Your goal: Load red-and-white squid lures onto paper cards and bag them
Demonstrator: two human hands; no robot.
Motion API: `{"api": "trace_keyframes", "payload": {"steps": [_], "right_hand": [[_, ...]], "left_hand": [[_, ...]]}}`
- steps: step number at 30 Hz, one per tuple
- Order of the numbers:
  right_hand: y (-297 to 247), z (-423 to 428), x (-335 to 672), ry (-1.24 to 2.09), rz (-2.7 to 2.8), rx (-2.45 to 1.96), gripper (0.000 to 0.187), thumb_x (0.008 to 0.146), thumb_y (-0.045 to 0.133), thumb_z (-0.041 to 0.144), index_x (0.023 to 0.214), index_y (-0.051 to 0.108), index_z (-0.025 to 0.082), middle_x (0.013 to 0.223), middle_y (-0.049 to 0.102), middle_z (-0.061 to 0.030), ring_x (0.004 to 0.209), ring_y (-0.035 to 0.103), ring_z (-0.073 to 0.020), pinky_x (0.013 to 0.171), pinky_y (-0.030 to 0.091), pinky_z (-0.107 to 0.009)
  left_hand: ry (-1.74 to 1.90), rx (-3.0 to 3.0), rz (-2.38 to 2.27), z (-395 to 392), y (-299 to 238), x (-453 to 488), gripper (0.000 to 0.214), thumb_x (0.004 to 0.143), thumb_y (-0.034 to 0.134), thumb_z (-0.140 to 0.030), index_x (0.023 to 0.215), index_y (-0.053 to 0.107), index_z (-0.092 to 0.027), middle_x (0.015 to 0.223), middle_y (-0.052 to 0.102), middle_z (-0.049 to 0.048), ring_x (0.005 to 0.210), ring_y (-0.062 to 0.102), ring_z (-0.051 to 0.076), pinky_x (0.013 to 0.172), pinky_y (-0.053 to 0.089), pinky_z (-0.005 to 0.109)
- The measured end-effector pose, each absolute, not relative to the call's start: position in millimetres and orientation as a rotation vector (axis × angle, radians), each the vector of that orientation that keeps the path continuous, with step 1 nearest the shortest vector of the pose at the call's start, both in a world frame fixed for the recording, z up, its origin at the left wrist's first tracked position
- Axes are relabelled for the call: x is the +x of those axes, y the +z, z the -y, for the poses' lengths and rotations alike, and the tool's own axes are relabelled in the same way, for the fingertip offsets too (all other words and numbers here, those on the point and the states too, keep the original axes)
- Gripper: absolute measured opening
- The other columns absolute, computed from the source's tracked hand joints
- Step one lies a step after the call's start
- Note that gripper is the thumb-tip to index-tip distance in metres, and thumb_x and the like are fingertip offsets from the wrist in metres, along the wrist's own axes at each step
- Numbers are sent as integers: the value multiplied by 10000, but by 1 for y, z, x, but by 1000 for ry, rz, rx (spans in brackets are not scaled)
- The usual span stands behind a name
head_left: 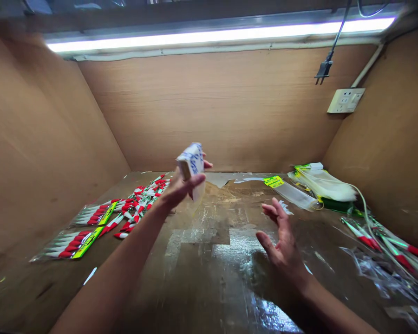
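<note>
My left hand [183, 188] is closed around a small white block-like packet with blue print [194, 158], raised above the middle of the worktop. The packet is tilted, and its exact kind is not clear. Over the right part of the worktop, my right hand [280, 236] is open with its fingers apart and nothing in it. Beyond the right hand lies a clear plastic sleeve with a yellow-green header [272, 181]. To the left of my left hand is a loose pile of red and white pen-like pieces [139, 204].
Two filled packs [69, 242] with yellow-green strips lie at the left. A stack of clear sleeves [325, 183], more red-white pieces [400, 253] and crumpled clear plastic [372, 273] sit at the right. A plug [323, 69] hangs near a wall socket [346, 100].
</note>
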State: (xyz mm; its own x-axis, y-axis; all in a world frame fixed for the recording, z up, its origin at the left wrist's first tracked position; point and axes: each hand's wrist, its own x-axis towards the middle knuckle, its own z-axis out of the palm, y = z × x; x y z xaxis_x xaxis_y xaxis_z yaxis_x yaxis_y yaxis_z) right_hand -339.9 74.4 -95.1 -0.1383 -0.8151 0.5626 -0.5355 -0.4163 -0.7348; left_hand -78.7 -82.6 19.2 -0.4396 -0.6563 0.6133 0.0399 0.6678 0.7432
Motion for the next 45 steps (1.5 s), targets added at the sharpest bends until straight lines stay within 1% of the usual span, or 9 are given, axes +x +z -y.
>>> {"api": "trace_keyframes", "payload": {"steps": [5, 8, 10, 13, 27, 33, 36, 39, 45], "right_hand": [[-106, -72, -336, -1377, -1538, -1985, 748, 961, 538, 379, 1565, 106, 293, 1433, 420, -81, 1309, 429, -229, 1122, 342, -423], [-110, -68, -337, -1348, -1543, -1970, 714, 970, 522, 386, 1558, 125, 308, 1397, 451, -74, 1277, 458, -216, 1084, 380, -399], [-113, -66, -338, -1331, -1549, -1967, 706, 974, 516, 392, 1557, 127, 306, 1373, 469, -76, 1250, 479, -214, 1071, 389, -398], [-116, -64, -338, -1304, -1545, -1980, 690, 981, 506, 392, 1554, 131, 311, 1334, 495, -69, 1213, 500, -203, 1061, 394, -392], [-122, -54, -340, -1238, -1439, -1888, 601, 980, 518, 416, 1517, 269, 307, 1318, 521, -68, 1187, 533, -195, 1048, 422, -388], [-93, 6, -316, -1150, -1202, -1765, 615, 932, 570, 517, 1460, 414, 245, 1446, 452, -101, 1326, 433, -248, 1095, 367, -403], [-74, 40, -288, -989, -1041, -1647, 597, 846, 672, 521, 1299, 562, 148, 1219, 609, -138, 1052, 596, -254, 850, 497, -356], [-61, 61, -269, -1044, -891, -1414, 457, 755, 772, 456, 1011, 644, 99, 962, 661, -99, 802, 599, -178, 683, 478, -266], [-55, 81, -313, -1407, -847, -946, 449, 763, 766, 423, 1113, 617, 185, 1133, 626, -72, 862, 593, -146, 676, 483, -225]], "left_hand": [[-778, 581, 2038, 91, 13, -65, 648, 765, 758, -463, 1239, 498, -106, 1238, 533, 174, 1131, 529, 329, 1027, 389, 497], [-868, 539, 1844, 88, 0, -59, 554, 859, 618, -521, 1225, 516, -117, 1225, 541, 166, 1033, 579, 294, 1040, 376, 516], [-840, 527, 1772, 90, -2, -55, 551, 873, 579, -532, 1235, 523, -121, 1209, 547, 159, 1064, 567, 298, 1049, 373, 505], [-778, 587, 1922, 97, -4, -51, 572, 794, 698, -483, 1205, 557, -111, 1218, 547, 158, 1163, 509, 325, 1071, 350, 488], [-1917, 146, 1174, 59, -67, -68, 675, 899, 511, -504, 1456, 364, -153, 1339, 490, 160, 1244, 491, 287, 1134, 301, 491], [-2274, 77, 1003, 46, -107, -83, 771, 903, 601, -539, 1495, 347, -115, 1386, 453, 211, 1232, 500, 333, 1106, 315, 512], [-2334, 77, 951, 45, -118, -84, 858, 860, 651, -648, 1448, 414, -70, 1370, 462, 243, 1218, 506, 365, 1076, 350, 507], [-2347, 44, 896, 46, -126, -81, 1014, 804, 615, -774, 1442, 404, -15, 1407, 404, 278, 1270, 452, 381, 1092, 330, 496], [-2382, 33, 797, 49, -132, -74, 1005, 884, 452, -795, 1530, 218, -61, 1464, 292, 308, 1314, 404, 397, 1107, 261, 545]]}}
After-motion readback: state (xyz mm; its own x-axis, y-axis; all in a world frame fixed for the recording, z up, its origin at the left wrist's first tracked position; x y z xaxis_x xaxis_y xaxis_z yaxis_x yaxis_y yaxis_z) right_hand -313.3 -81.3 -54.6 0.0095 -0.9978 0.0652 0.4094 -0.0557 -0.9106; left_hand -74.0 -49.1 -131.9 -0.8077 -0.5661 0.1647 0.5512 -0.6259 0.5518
